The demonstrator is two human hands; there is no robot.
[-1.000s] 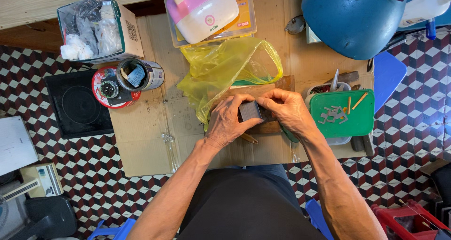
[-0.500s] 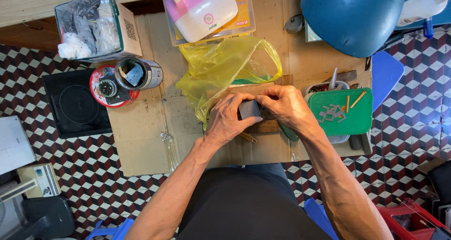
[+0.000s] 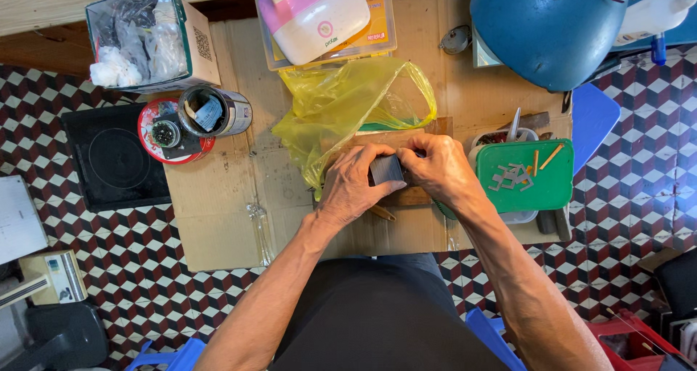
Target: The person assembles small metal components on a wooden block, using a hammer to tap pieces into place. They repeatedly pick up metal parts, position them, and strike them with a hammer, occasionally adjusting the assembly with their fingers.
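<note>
A small dark grey block (image 3: 385,170) sits between both my hands over a flattened cardboard sheet (image 3: 225,204). My left hand (image 3: 356,182) grips its left side with the thumb under it. My right hand (image 3: 439,171) pinches its right side and top edge. Under the hands lies a wooden board (image 3: 414,197), mostly hidden. A crumpled yellow plastic bag (image 3: 348,106) lies just beyond my fingers.
A green lid (image 3: 526,175) with small grey parts and orange sticks sits right of my right hand. A tin can (image 3: 214,112) on a red round lid stands at the left, a box of rags (image 3: 149,41) behind it. A blue lamp shade (image 3: 544,22) hangs top right.
Both hands stay on the dark block, with only slight finger shifts. Nothing else has moved.
</note>
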